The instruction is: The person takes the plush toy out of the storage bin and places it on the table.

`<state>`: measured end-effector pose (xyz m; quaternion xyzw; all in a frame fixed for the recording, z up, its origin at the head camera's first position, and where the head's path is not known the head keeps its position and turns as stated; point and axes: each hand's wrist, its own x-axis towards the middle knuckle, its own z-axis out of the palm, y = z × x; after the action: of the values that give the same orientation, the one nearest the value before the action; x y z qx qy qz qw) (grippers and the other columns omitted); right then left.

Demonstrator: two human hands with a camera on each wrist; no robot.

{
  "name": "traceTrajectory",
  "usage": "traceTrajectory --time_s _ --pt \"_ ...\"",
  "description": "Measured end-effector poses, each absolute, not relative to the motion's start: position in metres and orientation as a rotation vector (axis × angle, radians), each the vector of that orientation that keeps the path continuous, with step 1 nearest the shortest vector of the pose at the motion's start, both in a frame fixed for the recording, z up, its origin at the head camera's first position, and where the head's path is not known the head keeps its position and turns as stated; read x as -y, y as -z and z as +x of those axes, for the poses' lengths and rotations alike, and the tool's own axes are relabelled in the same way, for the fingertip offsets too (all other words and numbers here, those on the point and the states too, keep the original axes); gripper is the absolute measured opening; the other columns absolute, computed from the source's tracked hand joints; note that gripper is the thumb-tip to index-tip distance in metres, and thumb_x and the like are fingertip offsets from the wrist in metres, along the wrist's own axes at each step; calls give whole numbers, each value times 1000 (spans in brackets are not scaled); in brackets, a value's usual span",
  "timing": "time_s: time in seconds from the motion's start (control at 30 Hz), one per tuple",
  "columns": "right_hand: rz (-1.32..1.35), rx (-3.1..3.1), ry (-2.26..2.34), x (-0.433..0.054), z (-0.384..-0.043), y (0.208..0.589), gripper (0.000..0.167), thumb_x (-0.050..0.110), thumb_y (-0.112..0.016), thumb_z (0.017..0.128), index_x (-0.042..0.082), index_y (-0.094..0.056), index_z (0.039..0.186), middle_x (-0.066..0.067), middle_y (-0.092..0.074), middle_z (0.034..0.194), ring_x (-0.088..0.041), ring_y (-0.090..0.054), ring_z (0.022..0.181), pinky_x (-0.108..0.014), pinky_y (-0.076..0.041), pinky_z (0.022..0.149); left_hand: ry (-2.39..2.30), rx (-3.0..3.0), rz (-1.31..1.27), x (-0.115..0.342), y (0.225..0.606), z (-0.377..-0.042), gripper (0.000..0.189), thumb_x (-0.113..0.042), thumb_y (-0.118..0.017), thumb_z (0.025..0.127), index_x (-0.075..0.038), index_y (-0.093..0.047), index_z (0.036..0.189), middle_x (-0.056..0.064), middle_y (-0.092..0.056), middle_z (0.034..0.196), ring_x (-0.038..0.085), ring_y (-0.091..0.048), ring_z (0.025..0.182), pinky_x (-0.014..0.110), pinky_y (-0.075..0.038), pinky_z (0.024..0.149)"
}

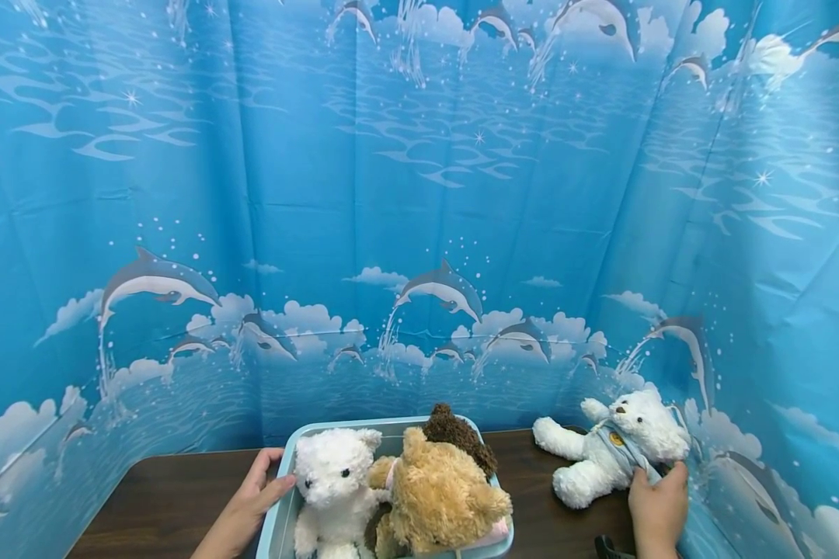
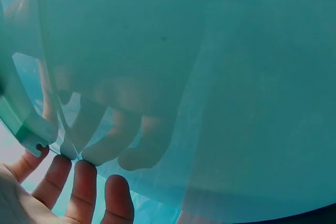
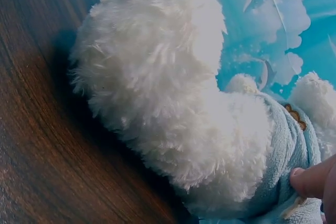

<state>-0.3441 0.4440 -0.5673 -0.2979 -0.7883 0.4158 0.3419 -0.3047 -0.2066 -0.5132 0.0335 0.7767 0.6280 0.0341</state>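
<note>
Right hand (image 1: 659, 501): the light-blue shirt (image 1: 628, 444) of a white teddy bear (image 1: 590, 460) is pinched, the thumb (image 3: 311, 179) being pressed on the cloth; the other fingers are mostly hidden. The bear is found directly at this grip, beyond it and slightly to the left, toward the far right corner of the table (image 1: 182, 497). Its long axis is laid roughly along the table's length, slightly aslant: the head is set at the right, the feet are pointed left, and the face is turned upward. Whether its weight is borne by the table or by the hand cannot be told.

Left hand (image 1: 248, 501): the left rim of a pale-blue plastic bin (image 1: 384, 424) is held narrowly, the thumb being laid over it and the fingertips set against the outer wall. The bear is reached by the right hand alone; it is separated from the left hand by the bin's full width. As judged here, any next move is governed by this relation: bin to the left, feet pointed that way.

Within the bin, a white plush animal (image 1: 332, 475) is placed at the left, a tan plush bear (image 1: 443, 493) at the right, and a dark brown plush toy (image 1: 461, 436) in the far right corner. Beyond the table, a dolphin-printed curtain (image 1: 419, 194) is hung.
</note>
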Motion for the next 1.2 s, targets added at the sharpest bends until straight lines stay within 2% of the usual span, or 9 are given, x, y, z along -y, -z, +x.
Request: traceTrajectory --time_s 0.17,0.3,0.43,0.53,0.7,0.83,1.03,1.2 --pt "-779 2026 -1067 -444 -345 568 70 12 -61 101 -15 -29 156 -51 -47 142 -69 -44 132 -72 -33 113 -1938 -2389 91 206 514 -306 50 -31 -53 114 -1 -35 149 19 -37 145 24 -46 117 40 -50 92" --pt "-824 2105 -1114 -448 -344 557 87 17 -62 101 -12 -11 165 -55 -45 139 -72 -44 129 -75 -35 110 -1937 -2388 84 206 515 -306 50 -32 -52 114 -2 -35 150 20 -38 147 23 -48 118 39 -50 93" --pt "-855 2187 -1170 -449 -336 533 102 26 -63 102 -8 9 166 -60 -45 134 -74 -45 123 -78 -38 101 -1935 -2388 79 206 516 -306 51 -33 -52 114 -3 -34 150 21 -37 148 26 -47 123 41 -51 95" --pt "-870 2183 -1201 -446 -326 511 105 33 -61 104 -5 15 166 -57 -44 141 -73 -47 124 -77 -40 100 -1948 -2386 81 206 518 -306 50 -33 -52 114 -3 -34 150 21 -38 149 27 -48 124 43 -52 96" --pt "-887 2127 -1258 -437 -308 476 104 41 -56 108 4 21 167 -42 -36 163 -67 -45 132 -75 -38 107 -1980 -2380 83 206 520 -305 49 -31 -52 114 -3 -35 151 21 -41 149 25 -51 122 44 -54 95" --pt "-850 2055 -1298 -431 -293 452 102 44 -54 108 10 21 167 -36 -29 171 -65 -40 140 -74 -33 112 -2009 -2377 89 205 521 -304 48 -30 -52 115 -3 -35 151 21 -45 146 22 -54 117 44 -56 93" --pt "-771 1883 -1294 -416 -272 420 92 40 -58 108 25 9 168 -27 -34 173 -58 -36 154 -71 -30 122 -2071 -2368 71 203 522 -302 49 -26 -54 114 -1 -36 151 18 -57 137 16 -62 110 42 -59 89" --pt "-746 1804 -1306 -402 -255 401 85 44 -57 108 36 3 167 -17 -40 173 -48 -40 156 -61 -31 128 -2065 -2369 52 203 520 -301 50 -28 -55 114 -1 -37 151 19 -56 139 17 -62 112 44 -58 91"
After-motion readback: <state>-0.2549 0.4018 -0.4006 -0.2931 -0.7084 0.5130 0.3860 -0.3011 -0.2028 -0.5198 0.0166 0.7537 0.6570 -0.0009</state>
